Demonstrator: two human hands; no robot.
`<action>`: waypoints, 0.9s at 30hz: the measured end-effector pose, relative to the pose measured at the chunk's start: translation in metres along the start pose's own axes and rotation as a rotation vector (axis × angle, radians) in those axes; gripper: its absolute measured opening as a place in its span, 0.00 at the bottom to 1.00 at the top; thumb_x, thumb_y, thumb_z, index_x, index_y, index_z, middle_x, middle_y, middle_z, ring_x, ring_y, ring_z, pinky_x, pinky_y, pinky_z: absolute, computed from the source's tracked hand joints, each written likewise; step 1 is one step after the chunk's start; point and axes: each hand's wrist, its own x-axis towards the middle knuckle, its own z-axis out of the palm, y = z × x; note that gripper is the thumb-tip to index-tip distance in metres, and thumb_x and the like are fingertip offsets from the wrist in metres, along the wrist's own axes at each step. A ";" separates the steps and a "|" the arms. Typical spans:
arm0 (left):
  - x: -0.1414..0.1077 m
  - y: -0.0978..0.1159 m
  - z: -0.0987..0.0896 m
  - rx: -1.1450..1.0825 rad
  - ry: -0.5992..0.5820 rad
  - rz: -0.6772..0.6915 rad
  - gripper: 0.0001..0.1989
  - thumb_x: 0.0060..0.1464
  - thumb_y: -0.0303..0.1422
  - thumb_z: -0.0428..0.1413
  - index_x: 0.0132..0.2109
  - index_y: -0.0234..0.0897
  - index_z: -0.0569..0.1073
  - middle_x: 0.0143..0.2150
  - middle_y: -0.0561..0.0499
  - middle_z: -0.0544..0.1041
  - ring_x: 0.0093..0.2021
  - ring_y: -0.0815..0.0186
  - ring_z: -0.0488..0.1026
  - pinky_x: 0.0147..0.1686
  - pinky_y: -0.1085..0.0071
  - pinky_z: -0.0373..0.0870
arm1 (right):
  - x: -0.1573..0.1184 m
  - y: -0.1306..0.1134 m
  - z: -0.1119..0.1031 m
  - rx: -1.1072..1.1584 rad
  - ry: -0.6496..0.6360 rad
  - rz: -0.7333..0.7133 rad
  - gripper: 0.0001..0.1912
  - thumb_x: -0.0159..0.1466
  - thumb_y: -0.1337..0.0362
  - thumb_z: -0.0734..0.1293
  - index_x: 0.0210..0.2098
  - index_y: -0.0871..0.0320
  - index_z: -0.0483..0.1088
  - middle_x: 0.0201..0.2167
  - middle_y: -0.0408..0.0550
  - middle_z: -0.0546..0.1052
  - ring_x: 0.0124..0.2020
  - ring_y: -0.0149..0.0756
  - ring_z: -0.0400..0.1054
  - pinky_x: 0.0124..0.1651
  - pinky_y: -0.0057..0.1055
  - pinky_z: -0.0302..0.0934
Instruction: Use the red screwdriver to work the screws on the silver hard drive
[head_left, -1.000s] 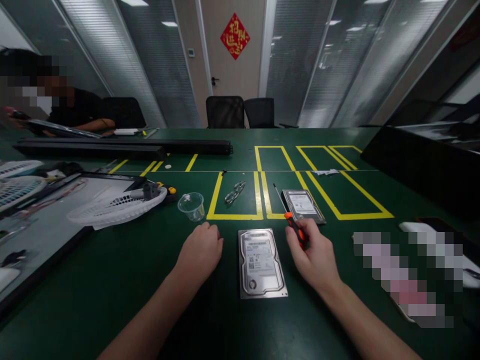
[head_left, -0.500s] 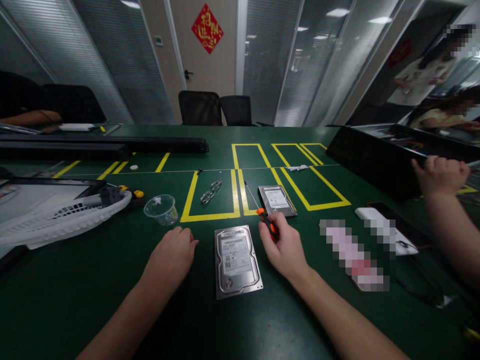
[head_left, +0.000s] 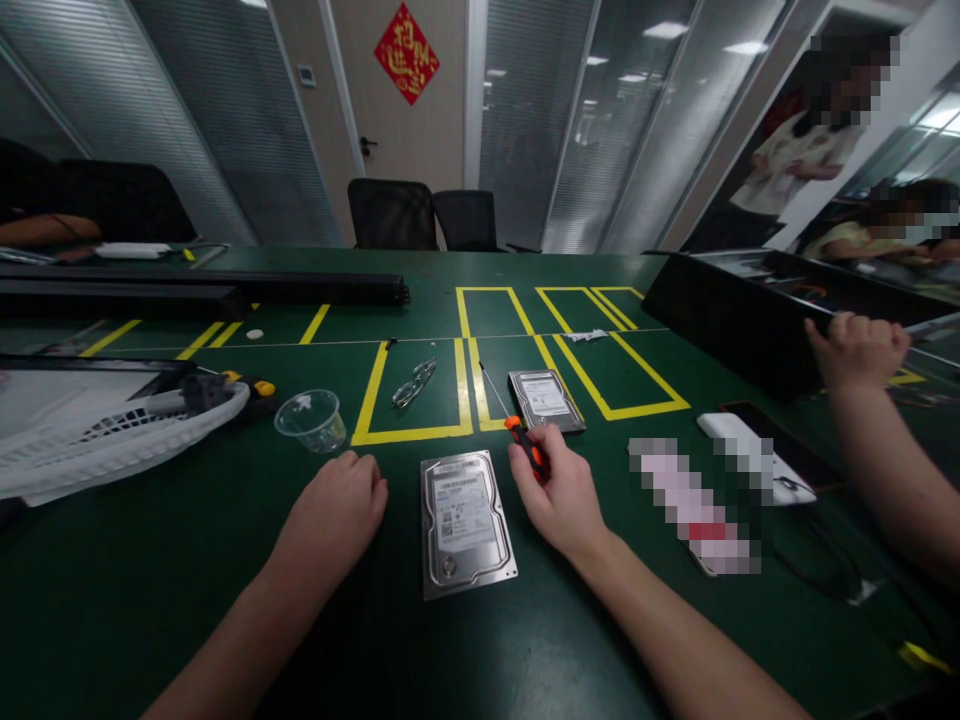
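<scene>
My right hand (head_left: 562, 490) is closed around the orange and black handle of a screwdriver (head_left: 514, 423), whose thin shaft points forward and left. Between my hands a silver hard drive (head_left: 466, 522) lies label up on the green table (head_left: 420, 650). A second hard drive (head_left: 545, 397) rests just beyond my right hand. My left hand (head_left: 337, 510) lies on the table left of the nearer drive, fingers curled; what they hold, if anything, is hidden. A clear plastic cup (head_left: 311, 418) stands just ahead of it.
Glasses (head_left: 414, 383) lie inside a yellow tape outline. On the right are a phone (head_left: 694, 505), a white power bank (head_left: 750, 455) and a black case (head_left: 750, 325) touched by another person's hand (head_left: 862, 350). Black bars (head_left: 315, 290) and a white frame (head_left: 127, 440) are at left.
The whole view has shifted slightly, so the table items appear a little farther left. Both my hands keep about the same place beside the nearer drive.
</scene>
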 end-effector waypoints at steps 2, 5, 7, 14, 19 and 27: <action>0.000 0.001 -0.003 0.003 0.012 0.009 0.12 0.66 0.36 0.49 0.39 0.38 0.76 0.42 0.40 0.77 0.44 0.50 0.76 0.44 0.57 0.71 | 0.000 0.001 0.000 0.007 -0.003 0.004 0.07 0.74 0.60 0.65 0.43 0.57 0.68 0.28 0.40 0.70 0.27 0.32 0.65 0.34 0.29 0.56; 0.000 0.001 -0.007 -0.021 0.102 0.057 0.13 0.66 0.37 0.48 0.40 0.38 0.76 0.44 0.39 0.77 0.47 0.49 0.75 0.47 0.55 0.71 | -0.001 0.002 0.000 0.023 -0.001 0.011 0.07 0.74 0.59 0.65 0.44 0.57 0.68 0.28 0.40 0.70 0.27 0.32 0.65 0.34 0.29 0.56; -0.001 0.001 -0.010 -0.085 0.183 0.096 0.14 0.66 0.38 0.47 0.41 0.38 0.76 0.46 0.40 0.77 0.48 0.49 0.75 0.49 0.56 0.71 | -0.001 0.003 0.001 0.040 0.000 0.014 0.07 0.74 0.59 0.65 0.44 0.57 0.68 0.29 0.40 0.70 0.27 0.32 0.65 0.35 0.30 0.56; -0.008 0.015 -0.019 -0.429 0.247 0.129 0.14 0.64 0.43 0.49 0.38 0.41 0.74 0.38 0.47 0.80 0.38 0.56 0.76 0.41 0.63 0.71 | 0.006 -0.012 0.000 0.118 -0.013 0.017 0.07 0.74 0.59 0.64 0.43 0.57 0.67 0.30 0.41 0.70 0.28 0.31 0.65 0.35 0.29 0.56; -0.005 0.022 -0.022 -0.538 0.229 0.095 0.17 0.60 0.48 0.52 0.35 0.41 0.75 0.30 0.51 0.77 0.30 0.59 0.73 0.33 0.65 0.67 | 0.020 -0.031 -0.003 0.179 -0.027 0.016 0.08 0.75 0.58 0.63 0.40 0.55 0.66 0.28 0.38 0.68 0.29 0.30 0.64 0.34 0.28 0.55; 0.015 0.016 -0.003 -0.864 0.121 0.095 0.21 0.56 0.52 0.59 0.43 0.38 0.78 0.40 0.47 0.83 0.41 0.55 0.81 0.42 0.61 0.76 | 0.009 -0.018 0.018 0.239 0.002 0.041 0.10 0.75 0.58 0.61 0.40 0.56 0.65 0.29 0.39 0.69 0.28 0.31 0.64 0.33 0.28 0.57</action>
